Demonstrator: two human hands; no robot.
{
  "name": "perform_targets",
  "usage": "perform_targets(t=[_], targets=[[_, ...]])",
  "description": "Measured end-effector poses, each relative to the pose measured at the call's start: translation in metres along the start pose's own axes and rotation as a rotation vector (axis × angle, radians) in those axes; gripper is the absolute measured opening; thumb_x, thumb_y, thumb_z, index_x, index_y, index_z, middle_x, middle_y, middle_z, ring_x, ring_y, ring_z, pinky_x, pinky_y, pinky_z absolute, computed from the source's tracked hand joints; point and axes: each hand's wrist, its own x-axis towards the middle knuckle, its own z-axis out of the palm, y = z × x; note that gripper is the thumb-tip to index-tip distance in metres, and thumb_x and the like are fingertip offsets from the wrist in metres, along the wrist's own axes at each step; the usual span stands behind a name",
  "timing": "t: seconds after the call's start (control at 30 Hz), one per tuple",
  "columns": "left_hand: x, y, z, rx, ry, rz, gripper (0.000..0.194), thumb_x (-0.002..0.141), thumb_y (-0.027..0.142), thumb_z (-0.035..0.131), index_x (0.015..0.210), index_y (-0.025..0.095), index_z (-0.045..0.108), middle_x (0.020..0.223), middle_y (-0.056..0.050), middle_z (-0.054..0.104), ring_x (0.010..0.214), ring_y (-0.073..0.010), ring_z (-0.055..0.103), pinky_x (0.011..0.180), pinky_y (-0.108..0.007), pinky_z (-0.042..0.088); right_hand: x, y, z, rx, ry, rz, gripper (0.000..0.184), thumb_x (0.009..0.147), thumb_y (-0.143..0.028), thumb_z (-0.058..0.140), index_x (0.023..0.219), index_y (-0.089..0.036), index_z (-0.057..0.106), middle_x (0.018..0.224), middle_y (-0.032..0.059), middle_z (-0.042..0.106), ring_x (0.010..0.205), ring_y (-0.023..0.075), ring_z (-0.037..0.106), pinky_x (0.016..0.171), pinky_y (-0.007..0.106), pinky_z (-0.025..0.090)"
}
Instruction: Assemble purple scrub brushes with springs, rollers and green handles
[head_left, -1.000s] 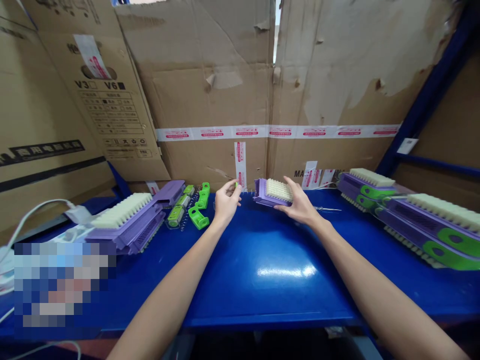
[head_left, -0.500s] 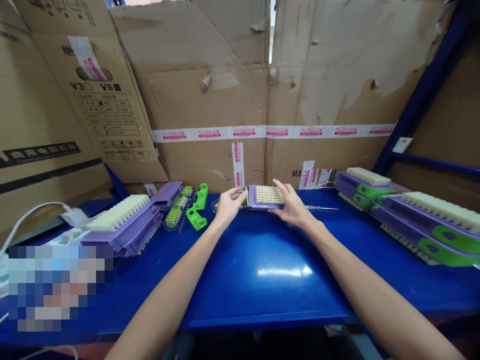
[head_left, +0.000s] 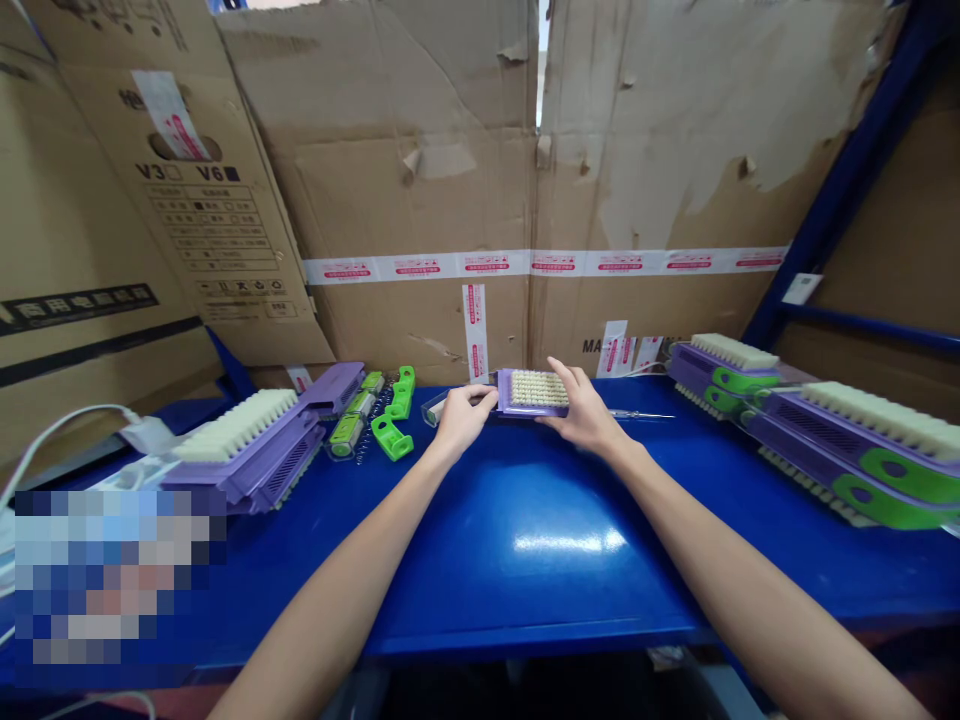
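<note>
A purple brush block (head_left: 538, 392) with cream bristles facing up is held just above or on the blue table; I cannot tell which. My right hand (head_left: 589, 412) grips its right end, thumb on the near side and fingers over the far side. My left hand (head_left: 463, 420) is at the left end, thumb and fingers pinched together; what lies between them is hidden. Behind the left hand, a small clear plastic piece (head_left: 433, 408) shows in part. A thin screwdriver (head_left: 643, 415) lies to the right of the right hand, partly covered by it.
Left of my hands lie green brackets (head_left: 391, 438), small springs (head_left: 365, 440) and clear-cased green parts (head_left: 347, 434). Purple brush blocks (head_left: 240, 455) are stacked at the left, and assembled ones with green ends (head_left: 885, 450) at the right. Cardboard (head_left: 420, 200) walls the back.
My left fingers have closed in at the brush block's left end, and the green part seen there is now hidden. The right hand keeps its grip.
</note>
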Motion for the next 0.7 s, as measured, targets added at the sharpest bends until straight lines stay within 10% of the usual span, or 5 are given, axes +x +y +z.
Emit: perform_targets(t=[0.43, 0.7], targets=[[-0.015, 0.017, 0.008, -0.002, 0.029, 0.200, 0.039, 0.076, 0.037, 0.066, 0.108, 0.015, 0.063, 0.104, -0.009, 0.069, 0.091, -0.0200, 0.065, 0.081, -0.029, 0.050, 0.000, -0.019, 0.019, 0.235, 0.045, 0.308, 0.102, 0.063, -0.043, 0.075, 0.145, -0.019, 0.019, 0.144, 0.0177, 0.036, 0.131, 0.0322, 0.038, 0.106, 0.051, 0.033], [-0.027, 0.050, 0.014, 0.186, 0.052, 0.311, 0.029, 0.078, 0.029, 0.064, 0.104, 0.019, 0.064, 0.097, -0.007, 0.067, 0.083, -0.0175, 0.063, 0.077, -0.029, 0.050, 0.000, -0.021, 0.018, 0.452, -0.009, 0.409, 0.098, 0.063, -0.045, 0.075, 0.142, -0.023, 0.022, 0.129, 0.0112, 0.055, 0.114, 0.0277, 0.056, 0.098, 0.047, 0.043]])
